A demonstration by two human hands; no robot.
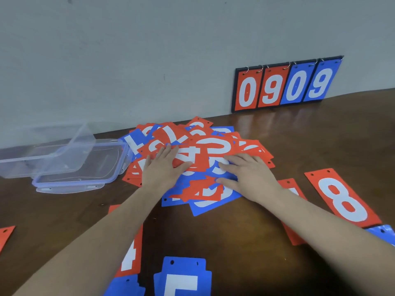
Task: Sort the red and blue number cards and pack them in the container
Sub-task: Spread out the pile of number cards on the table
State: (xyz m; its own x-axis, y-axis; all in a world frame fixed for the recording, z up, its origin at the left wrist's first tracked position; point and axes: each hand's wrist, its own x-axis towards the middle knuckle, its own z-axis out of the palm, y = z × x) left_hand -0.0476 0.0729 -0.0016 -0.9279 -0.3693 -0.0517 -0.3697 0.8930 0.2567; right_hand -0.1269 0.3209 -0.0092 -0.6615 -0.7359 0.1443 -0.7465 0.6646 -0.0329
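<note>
A mixed heap of red and blue number cards [198, 146] lies in the middle of the brown table. My left hand [163, 167] rests flat on the heap's left side, fingers straight. Spread over the cards on the right side is my right hand [248, 174], its fingers also straight. A clear plastic container [49, 154] sits at the left beside the heap, with its clear lid [81, 169] lying partly under it. Loose cards lie apart from the heap: a red 8 [342, 197] at the right and a blue card [183, 276] near the front edge.
A scoreboard stand [286, 84] showing 0909 in red and blue leans against the grey wall at the back right. More single cards lie at the front left: a red one [131, 257] and one at the far left edge [5, 233].
</note>
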